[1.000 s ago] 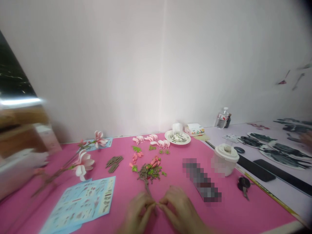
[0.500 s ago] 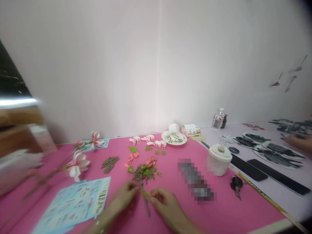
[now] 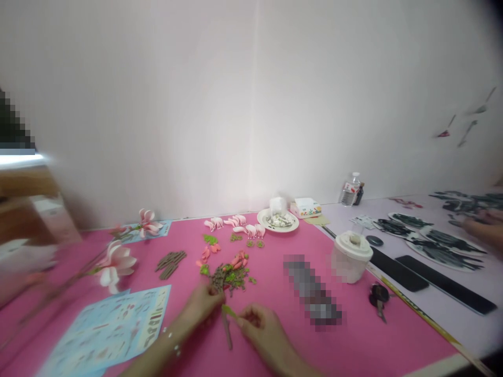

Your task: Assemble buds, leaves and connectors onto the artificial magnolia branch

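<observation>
My left hand [image 3: 204, 302] is closed in a pinch at the upper end of a thin brown stem piece [image 3: 228, 335], whose lower part points toward me. My right hand [image 3: 262, 325] pinches a small green leaf piece [image 3: 229, 311] between thumb and forefinger, its tip against the stem. Just beyond the fingers lies a heap of loose brown, green and pink parts [image 3: 236, 273]. Pink petal pieces [image 3: 251, 230] stand in groups farther back. Brown stick pieces [image 3: 171, 264] lie together to the left of the heap.
Assembled pink artificial flowers [image 3: 118, 262] and printed instruction sheets [image 3: 113, 324] are on the left. A white plate [image 3: 288, 226], tissue box [image 3: 306, 208], lidded cup [image 3: 351, 259] and keys [image 3: 379, 298] stand behind and right. Another person's hand [image 3: 485, 226] is at the far right.
My left hand has moved up the stem, its fingers now covering the upper end. The leaf piece stays in my right hand. The view has shifted slightly to the right.
</observation>
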Action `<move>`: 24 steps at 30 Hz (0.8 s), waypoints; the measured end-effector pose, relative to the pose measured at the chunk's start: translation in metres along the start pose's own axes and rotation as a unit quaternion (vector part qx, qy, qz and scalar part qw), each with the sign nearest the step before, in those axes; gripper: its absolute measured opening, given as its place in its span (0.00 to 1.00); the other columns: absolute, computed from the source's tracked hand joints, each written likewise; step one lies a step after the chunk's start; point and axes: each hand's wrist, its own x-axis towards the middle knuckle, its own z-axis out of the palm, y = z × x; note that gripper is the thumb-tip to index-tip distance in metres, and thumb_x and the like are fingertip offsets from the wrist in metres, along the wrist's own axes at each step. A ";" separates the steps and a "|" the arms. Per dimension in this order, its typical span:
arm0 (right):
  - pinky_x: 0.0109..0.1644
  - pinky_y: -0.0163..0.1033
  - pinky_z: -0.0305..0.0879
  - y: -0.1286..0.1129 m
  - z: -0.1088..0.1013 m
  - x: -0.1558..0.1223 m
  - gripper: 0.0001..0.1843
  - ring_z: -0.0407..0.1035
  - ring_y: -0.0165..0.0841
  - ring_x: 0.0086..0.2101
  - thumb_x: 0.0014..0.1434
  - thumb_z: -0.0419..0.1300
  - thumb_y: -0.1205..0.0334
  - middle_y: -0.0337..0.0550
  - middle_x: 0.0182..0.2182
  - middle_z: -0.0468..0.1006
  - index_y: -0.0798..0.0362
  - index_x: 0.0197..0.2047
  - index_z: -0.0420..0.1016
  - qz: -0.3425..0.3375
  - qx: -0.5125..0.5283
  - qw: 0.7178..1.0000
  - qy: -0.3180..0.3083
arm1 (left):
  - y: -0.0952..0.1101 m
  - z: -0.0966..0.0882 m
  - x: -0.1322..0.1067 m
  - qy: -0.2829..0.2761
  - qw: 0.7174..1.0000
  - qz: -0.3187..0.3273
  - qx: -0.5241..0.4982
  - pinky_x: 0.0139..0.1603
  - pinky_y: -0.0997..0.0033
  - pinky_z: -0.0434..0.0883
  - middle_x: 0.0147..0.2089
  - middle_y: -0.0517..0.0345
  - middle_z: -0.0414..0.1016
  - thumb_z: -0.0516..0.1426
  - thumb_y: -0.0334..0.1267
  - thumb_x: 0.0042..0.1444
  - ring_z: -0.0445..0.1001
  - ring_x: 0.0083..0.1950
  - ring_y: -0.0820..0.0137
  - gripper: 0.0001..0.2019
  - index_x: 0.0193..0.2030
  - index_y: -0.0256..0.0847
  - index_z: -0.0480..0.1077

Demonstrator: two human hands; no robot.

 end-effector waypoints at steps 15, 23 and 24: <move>0.36 0.33 0.60 0.002 -0.020 0.033 0.06 0.69 0.32 0.32 0.52 0.59 0.70 0.39 0.30 0.76 0.52 0.29 0.76 -0.115 -0.254 0.960 0.024 | -0.024 -0.031 -0.010 0.014 0.994 0.043 -0.095 0.12 0.77 0.60 0.11 0.69 0.65 0.56 0.56 0.51 0.63 0.10 0.75 0.18 0.26 0.42 0.62; 0.35 0.32 0.58 -0.002 0.003 0.056 0.07 0.69 0.31 0.32 0.51 0.59 0.72 0.37 0.30 0.77 0.51 0.30 0.75 -0.140 -0.273 0.952 0.002 | -0.036 -0.038 -0.022 -0.006 0.970 0.054 -0.236 0.18 0.76 0.65 0.16 0.64 0.73 0.61 0.51 0.50 0.67 0.15 0.74 0.16 0.30 0.40 0.65; 0.35 0.33 0.58 -0.002 0.005 0.056 0.07 0.69 0.31 0.32 0.51 0.59 0.72 0.37 0.29 0.77 0.51 0.30 0.75 -0.142 -0.275 0.951 -0.003 | -0.037 -0.038 -0.022 -0.005 0.967 0.054 -0.249 0.18 0.76 0.65 0.18 0.64 0.74 0.62 0.51 0.49 0.67 0.15 0.75 0.16 0.30 0.40 0.65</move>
